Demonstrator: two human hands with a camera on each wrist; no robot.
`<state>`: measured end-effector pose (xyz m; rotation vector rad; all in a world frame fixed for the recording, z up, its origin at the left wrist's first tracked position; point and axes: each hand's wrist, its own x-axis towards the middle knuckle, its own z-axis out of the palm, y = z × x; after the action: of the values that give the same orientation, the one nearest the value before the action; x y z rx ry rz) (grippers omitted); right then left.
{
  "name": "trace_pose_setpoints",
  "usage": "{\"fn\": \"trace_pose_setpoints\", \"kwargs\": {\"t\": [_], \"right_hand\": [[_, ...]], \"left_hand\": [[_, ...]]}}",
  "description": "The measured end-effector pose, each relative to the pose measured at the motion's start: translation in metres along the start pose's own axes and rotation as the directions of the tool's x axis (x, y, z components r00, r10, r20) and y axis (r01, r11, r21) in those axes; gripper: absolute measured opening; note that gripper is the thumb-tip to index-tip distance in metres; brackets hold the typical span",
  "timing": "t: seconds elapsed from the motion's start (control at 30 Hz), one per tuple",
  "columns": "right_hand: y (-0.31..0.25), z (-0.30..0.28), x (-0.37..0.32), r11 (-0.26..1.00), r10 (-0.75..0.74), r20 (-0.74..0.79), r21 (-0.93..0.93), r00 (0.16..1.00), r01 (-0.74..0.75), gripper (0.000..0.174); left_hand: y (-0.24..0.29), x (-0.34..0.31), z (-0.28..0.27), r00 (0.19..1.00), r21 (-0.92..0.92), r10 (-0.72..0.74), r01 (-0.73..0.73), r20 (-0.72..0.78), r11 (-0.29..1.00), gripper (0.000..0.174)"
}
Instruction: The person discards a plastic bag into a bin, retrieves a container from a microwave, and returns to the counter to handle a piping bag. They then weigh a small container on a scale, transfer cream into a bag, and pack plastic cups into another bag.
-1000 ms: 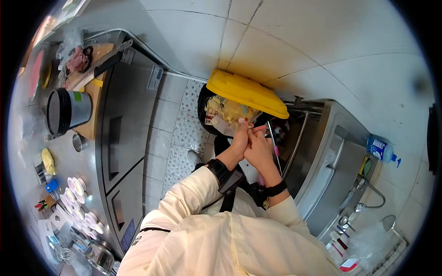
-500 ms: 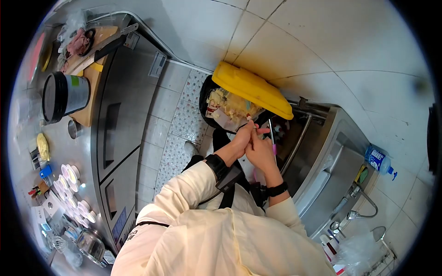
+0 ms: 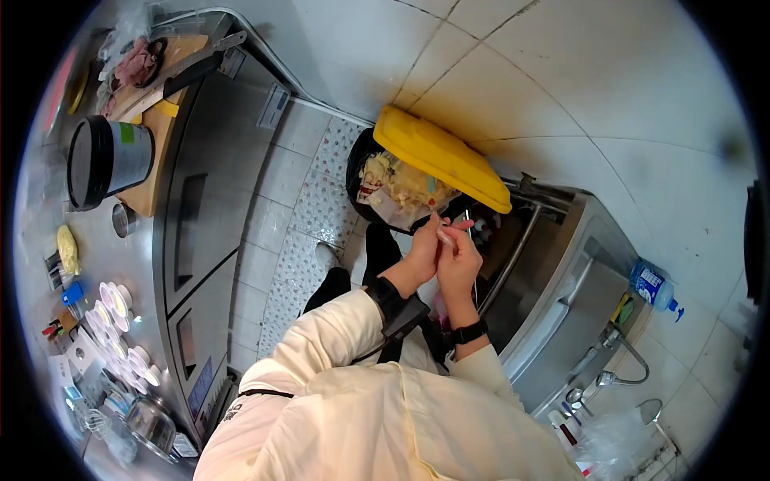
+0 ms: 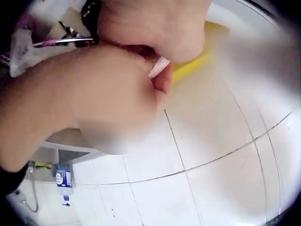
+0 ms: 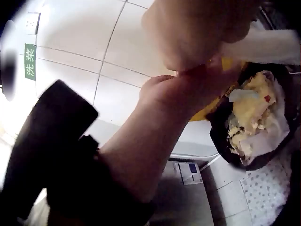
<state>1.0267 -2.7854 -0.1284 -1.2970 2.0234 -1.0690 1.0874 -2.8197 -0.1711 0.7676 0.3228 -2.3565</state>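
Observation:
Both hands meet in front of the body, beside the rubbish bin (image 3: pixel 353 202). My left hand (image 3: pixel 423 255) lies against my right hand (image 3: pixel 460 255), whose fingers bend in toward it. A small whitish piece (image 4: pixel 160 67) sticks out between the hands in the left wrist view; I cannot tell what it is. The right fingers close around it, while the left fingers are largely hidden. The bin has a black liner and holds yellowish scraps (image 5: pixel 256 108) and pale wrappers. Its yellow lid (image 3: pixel 441 156) leans against the wall.
To the right, a steel sink (image 3: pixel 553 321) has a faucet (image 3: pixel 634 377) and a blue-labelled pump bottle (image 3: pixel 654 287). A steel counter on the left bears a black-lidded tub (image 3: pixel 112 160), a long knife (image 3: pixel 188 76), a cutting board (image 3: pixel 144 188) and several small cups (image 3: pixel 112 321).
The head view has shifted slightly. My hands stay together beside the bin, and the right hand has turned, with its fingers now higher against the left.

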Motion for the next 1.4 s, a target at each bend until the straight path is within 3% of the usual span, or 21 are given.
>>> {"fn": "trace_pose_setpoints", "kwargs": {"t": [0.03, 0.1, 0.13, 0.2, 0.27, 0.33, 0.37, 0.43, 0.47, 0.57, 0.6, 0.73, 0.8, 0.83, 0.9, 0.93, 1.03, 1.1, 1.17, 1.3, 1.4], "right_hand": [[0.004, -0.001, 0.001, 1.0, -0.001, 0.002, -0.003, 1.0, 0.001, 0.012], [0.004, -0.002, 0.003, 0.931, -0.206, 0.118, -0.282, 0.971, 0.232, 0.017], [0.001, -0.001, 0.003, 0.884, -0.232, 0.147, -0.381, 0.962, 0.271, 0.023], [-0.008, -0.005, 0.007, 0.867, -0.262, 0.202, -0.38, 0.944, 0.322, 0.025], [-0.016, -0.009, 0.011, 0.851, -0.289, 0.252, -0.374, 0.924, 0.368, 0.026], [-0.019, -0.018, 0.01, 0.815, -0.216, 0.397, -0.43, 0.892, 0.389, 0.028], [-0.018, -0.022, 0.012, 0.815, -0.216, 0.397, -0.43, 0.892, 0.389, 0.028], [-0.016, -0.027, 0.016, 0.839, -0.264, 0.207, -0.432, 0.942, 0.33, 0.027], [-0.011, -0.024, 0.017, 0.917, -0.229, 0.095, -0.314, 0.969, 0.247, 0.022], [-0.012, -0.017, 0.016, 0.921, -0.263, -0.038, -0.309, 0.964, 0.239, 0.016], [-0.007, -0.015, 0.015, 0.935, -0.229, 0.037, -0.27, 0.973, 0.23, 0.014], [-0.007, -0.005, 0.012, 0.942, -0.247, 0.007, -0.233, 0.969, 0.242, 0.011], [-0.014, -0.001, 0.009, 0.998, -0.052, -0.204, 0.034, 0.978, 0.06, 0.009], [-0.01, -0.003, 0.007, 0.998, -0.053, -0.2, 0.033, 0.978, 0.061, 0.009], [-0.002, -0.011, 0.001, 0.989, -0.134, -0.045, -0.069, 0.99, 0.131, 0.012], [0.0, -0.013, 0.001, 0.967, -0.236, 0.011, -0.091, 0.972, 0.236, 0.02], [-0.001, -0.015, 0.004, 0.914, -0.312, 0.162, -0.217, 0.936, 0.343, 0.025], [-0.007, -0.017, 0.005, 0.893, -0.314, 0.202, -0.269, 0.928, 0.361, 0.027], [-0.014, -0.02, 0.007, 0.854, -0.254, 0.298, -0.377, 0.92, 0.358, 0.028], [-0.016, -0.032, 0.009, 0.918, -0.206, 0.319, -0.265, 0.925, 0.296, 0.025], [-0.015, -0.033, 0.012, 0.949, -0.228, 0.082, -0.205, 0.97, 0.241, 0.016]], "left_hand": [[-0.001, -0.001, 0.002, 1.0, -0.053, 0.011, -0.013, -0.029, 0.999, 0.035], [-0.002, -0.003, 0.005, 0.998, -0.107, 0.02, -0.026, -0.056, 0.994, 0.035], [-0.001, -0.004, 0.007, 0.993, -0.13, 0.029, -0.044, -0.116, 0.991, 0.034], [0.0, -0.008, 0.009, 0.983, -0.157, 0.039, -0.068, -0.177, 0.985, 0.033], [0.003, -0.014, 0.01, 0.952, 0.047, 0.009, 0.005, -0.306, 0.999, 0.032], [0.002, -0.015, 0.016, 0.975, -0.049, 0.004, -0.015, -0.224, 0.999, 0.032], [0.003, -0.015, 0.02, 0.991, -0.145, 0.012, -0.032, -0.135, 0.989, 0.033], [0.01, -0.017, 0.031, 0.991, -0.102, 0.029, -0.042, -0.13, 0.994, 0.034], [0.011, -0.02, 0.037, 0.991, -0.056, 0.035, -0.042, -0.126, 0.998, 0.035], [0.006, -0.022, 0.044, 0.994, -0.153, -0.015, -0.001, -0.106, 0.988, 0.036], [0.005, -0.02, 0.041, 0.994, -0.155, -0.016, -0.001, -0.105, 0.988, 0.036], [0.007, -0.015, 0.033, 0.999, -0.132, 0.023, -0.028, -0.044, 0.991, 0.036], [0.007, -0.017, 0.033, 0.999, -0.12, 0.045, -0.048, -0.026, 0.992, 0.036], [0.005, -0.016, 0.033, 0.999, -0.108, 0.051, -0.052, -0.013, 0.993, 0.036], [0.001, -0.015, 0.031, 0.998, -0.103, 0.058, -0.058, 0.003, 0.993, 0.035], [-0.002, -0.014, 0.028, 0.996, -0.102, 0.073, -0.077, -0.045, 0.992, 0.035], [-0.004, -0.014, 0.026, 0.991, -0.1, 0.085, -0.095, -0.103, 0.99, 0.034], [-0.003, -0.019, 0.029, 0.99, -0.1, 0.08, -0.092, -0.115, 0.991, 0.034], [0.0, -0.025, 0.038, 0.961, 0.005, -0.031, 0.034, -0.275, 0.999, 0.029], [-0.007, -0.022, 0.036, 0.98, -0.026, -0.01, 0.005, -0.199, 1.0, 0.035], [-0.011, -0.02, 0.039, 0.997, -0.034, 0.044, -0.046, -0.059, 0.998, 0.037]]}}
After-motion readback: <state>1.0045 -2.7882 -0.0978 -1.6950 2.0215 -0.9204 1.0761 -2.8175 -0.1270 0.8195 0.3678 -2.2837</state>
